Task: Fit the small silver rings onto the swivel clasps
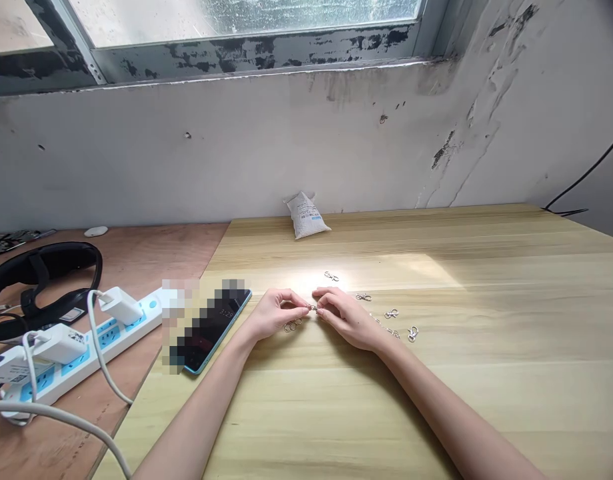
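Observation:
Both hands meet over the middle of the wooden table. My left hand (pixel 280 312) pinches one end of a small metal piece (pixel 313 307) between thumb and fingertips. At its other end, my right hand (pixel 349 315) is closed in a similar pinch. The piece is mostly covered by the fingers, so its exact kind cannot be made out. Just below my left hand lie several metal rings (pixel 292 325). Around my right hand are silver swivel clasps: one beyond it (pixel 331 276), others to its right, such as a clasp (pixel 412 333), and a short chain (pixel 392 332) partly hidden by the hand.
A phone (pixel 214 330) lies left of my left forearm. Farther left, a white power strip (pixel 99 347) with chargers and cables rests beside a black headset (pixel 46 287) on a reddish board. A small white packet (pixel 307 217) sits near the wall.

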A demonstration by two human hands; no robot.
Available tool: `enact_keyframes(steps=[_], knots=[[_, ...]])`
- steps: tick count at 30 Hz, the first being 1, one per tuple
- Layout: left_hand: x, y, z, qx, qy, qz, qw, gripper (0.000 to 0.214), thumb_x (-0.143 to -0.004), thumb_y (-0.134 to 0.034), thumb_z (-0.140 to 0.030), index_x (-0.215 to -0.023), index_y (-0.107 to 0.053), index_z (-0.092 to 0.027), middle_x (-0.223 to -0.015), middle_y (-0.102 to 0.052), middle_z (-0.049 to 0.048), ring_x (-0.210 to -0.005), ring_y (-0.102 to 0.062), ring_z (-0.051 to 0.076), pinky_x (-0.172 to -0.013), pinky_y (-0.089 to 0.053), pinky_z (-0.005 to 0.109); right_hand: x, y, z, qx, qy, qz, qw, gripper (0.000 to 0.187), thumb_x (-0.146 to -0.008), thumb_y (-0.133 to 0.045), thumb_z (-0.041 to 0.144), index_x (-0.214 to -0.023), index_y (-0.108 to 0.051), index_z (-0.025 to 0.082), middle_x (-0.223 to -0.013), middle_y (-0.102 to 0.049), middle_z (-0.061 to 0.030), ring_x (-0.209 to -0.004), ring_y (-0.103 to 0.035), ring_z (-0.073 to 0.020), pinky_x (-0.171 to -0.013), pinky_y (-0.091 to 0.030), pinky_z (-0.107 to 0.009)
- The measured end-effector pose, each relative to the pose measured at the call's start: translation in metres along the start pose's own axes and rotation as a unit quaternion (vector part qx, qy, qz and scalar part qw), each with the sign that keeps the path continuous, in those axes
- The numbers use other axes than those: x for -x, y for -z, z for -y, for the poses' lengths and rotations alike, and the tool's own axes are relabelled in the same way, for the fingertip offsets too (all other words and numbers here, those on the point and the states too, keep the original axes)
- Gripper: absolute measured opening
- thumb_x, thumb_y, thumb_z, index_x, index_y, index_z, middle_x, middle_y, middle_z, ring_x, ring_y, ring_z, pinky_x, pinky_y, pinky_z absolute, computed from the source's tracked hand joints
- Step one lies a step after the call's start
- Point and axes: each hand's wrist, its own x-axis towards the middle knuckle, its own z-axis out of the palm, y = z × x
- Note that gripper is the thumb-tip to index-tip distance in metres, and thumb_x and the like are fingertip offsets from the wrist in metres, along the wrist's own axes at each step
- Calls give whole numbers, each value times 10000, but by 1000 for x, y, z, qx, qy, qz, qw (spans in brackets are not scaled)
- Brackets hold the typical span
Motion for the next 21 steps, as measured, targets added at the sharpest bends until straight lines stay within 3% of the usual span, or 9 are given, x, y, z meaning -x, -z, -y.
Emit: enact_keyframes(steps=[12,21], knots=[[-1,-1,4,-2,3,-7,1000,294,-712,-765,-415,-717,-694,-129,-709,-692,51,-639,-617,131,-605,-470,246,-2,-2,1,35,63,-10,997,89,-946,-496,205,-935,-581,230,-1096,-651,-75,-1087,-577,-211,-939,-475,-420],[-5,-5,12,15,-4,-31,999,313,-698,-779,-411,-768,-697,-117,-820,-727,92,-737,-671,166,-690,-522,280,-3,-2,1,59,61,-43,995,97,-938,-510,226,-913,-603,218,-1003,-675,-76,-959,-610,-201,-864,-464,-379]])
